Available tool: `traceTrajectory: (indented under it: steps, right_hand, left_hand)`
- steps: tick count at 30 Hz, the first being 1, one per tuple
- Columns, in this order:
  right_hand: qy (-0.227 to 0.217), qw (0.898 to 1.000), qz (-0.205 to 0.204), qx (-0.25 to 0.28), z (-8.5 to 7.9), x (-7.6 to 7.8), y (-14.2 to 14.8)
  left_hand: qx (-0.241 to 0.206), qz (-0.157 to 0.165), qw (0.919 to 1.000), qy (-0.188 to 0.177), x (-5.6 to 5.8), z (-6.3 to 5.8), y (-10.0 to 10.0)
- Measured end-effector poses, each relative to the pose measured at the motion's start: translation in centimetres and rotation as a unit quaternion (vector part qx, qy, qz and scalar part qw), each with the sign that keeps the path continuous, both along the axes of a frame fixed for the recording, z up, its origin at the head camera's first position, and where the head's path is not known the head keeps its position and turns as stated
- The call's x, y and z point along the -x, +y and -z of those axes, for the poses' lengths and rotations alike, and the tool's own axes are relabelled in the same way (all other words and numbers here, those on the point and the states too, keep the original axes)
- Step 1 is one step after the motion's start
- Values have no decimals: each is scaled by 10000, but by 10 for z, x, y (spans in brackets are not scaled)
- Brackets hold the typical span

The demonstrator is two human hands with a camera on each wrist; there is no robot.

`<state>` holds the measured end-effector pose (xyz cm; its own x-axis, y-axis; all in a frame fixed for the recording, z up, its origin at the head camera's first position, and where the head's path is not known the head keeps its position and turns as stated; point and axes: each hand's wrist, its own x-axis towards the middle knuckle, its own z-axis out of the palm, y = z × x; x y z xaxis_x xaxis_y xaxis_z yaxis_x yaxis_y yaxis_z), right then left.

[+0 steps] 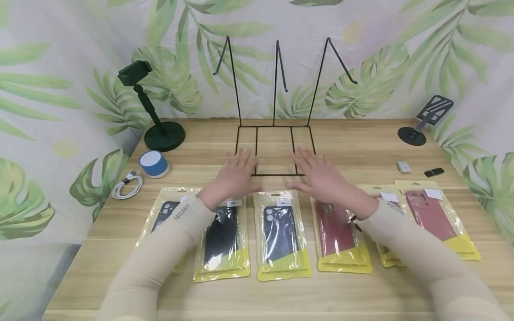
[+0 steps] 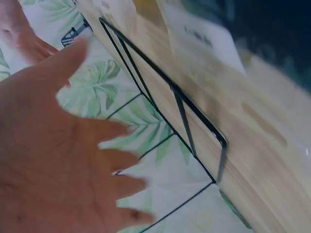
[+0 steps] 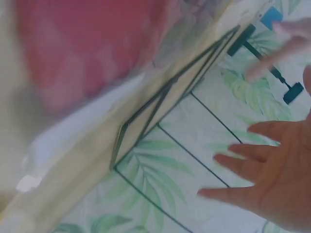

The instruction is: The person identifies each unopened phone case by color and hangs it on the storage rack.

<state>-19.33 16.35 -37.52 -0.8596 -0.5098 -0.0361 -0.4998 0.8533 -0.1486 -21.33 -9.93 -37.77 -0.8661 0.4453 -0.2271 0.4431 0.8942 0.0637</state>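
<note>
My left hand hovers over the near left part of a black wire rack, fingers spread and nothing held. Over the rack's near right part is my right hand, its fingers spread as well. Both wrist views show bare palms and straight fingers beside the rack's base. The rack stands upright at the back, with three prongs. Below my hands lies a row of phone cases in clear-and-yellow pouches: a dark blue case in the middle, a black case under my left wrist, a red case under my right.
Further pouches with a dark case and a pink case lie at the row's ends, partly under my sleeves. At left stand a dark green phone holder, a blue-and-white cylinder and a coiled white cable. A black phone stand is at right.
</note>
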Motion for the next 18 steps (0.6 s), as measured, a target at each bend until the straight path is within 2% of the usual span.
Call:
traceTrajectory:
  steps: [3,7,10,13,18]
  right_hand:
    - [408,9987,-23,312,-8,-7,13]
    - [739,9953,134,615,-15,-15,39]
    - [633,9931,622,763,-19,-21,68]
    - [422,9874,1284,820,-21,-24,107]
    - [-19,9762,2131,403,-13,-24,179]
  left_hand:
    - [122,-73,9997,-204,6,-1,-11]
    - [-55,-269,9987,-430,16,-1,-31]
    - [-171,-510,9955,-781,23,0,-44]
    - [-311,-717,9908,-1109,28,-1,-53]
    - [-318,-806,9878,-1296,33,0,-57]
